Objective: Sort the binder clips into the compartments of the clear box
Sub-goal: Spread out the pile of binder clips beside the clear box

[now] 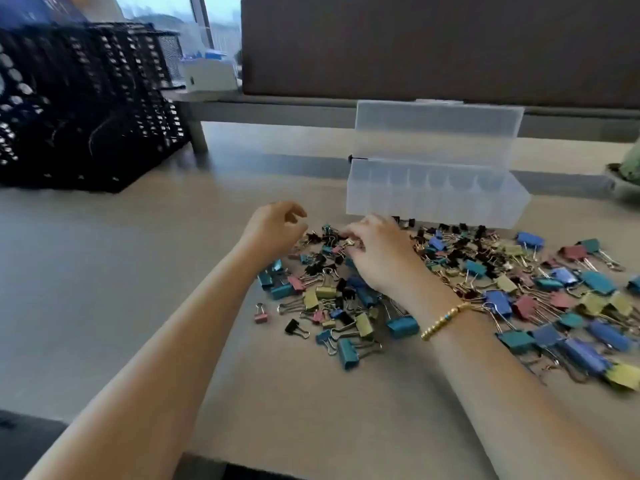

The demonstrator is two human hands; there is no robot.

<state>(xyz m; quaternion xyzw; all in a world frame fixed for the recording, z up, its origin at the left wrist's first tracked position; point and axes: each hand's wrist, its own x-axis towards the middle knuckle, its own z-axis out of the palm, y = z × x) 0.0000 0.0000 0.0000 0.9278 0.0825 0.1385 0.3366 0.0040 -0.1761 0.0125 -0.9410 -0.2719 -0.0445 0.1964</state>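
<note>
A wide pile of binder clips (450,282) in blue, teal, yellow, pink and black covers the table's middle and right. Behind it stands the clear box (438,197), lid raised, its row of compartments showing nothing inside. My left hand (273,226) hovers over the pile's left edge, fingers loosely curled, holding nothing that I can see. My right hand (379,252) lies low over the pile's far side, its fingertips down among small clips; whether they pinch one is hidden.
A black mesh organizer (83,109) stands at the far left of the grey table (121,271). A dark panel (440,43) rises behind the box. A green object in a dish (628,171) sits at the right edge.
</note>
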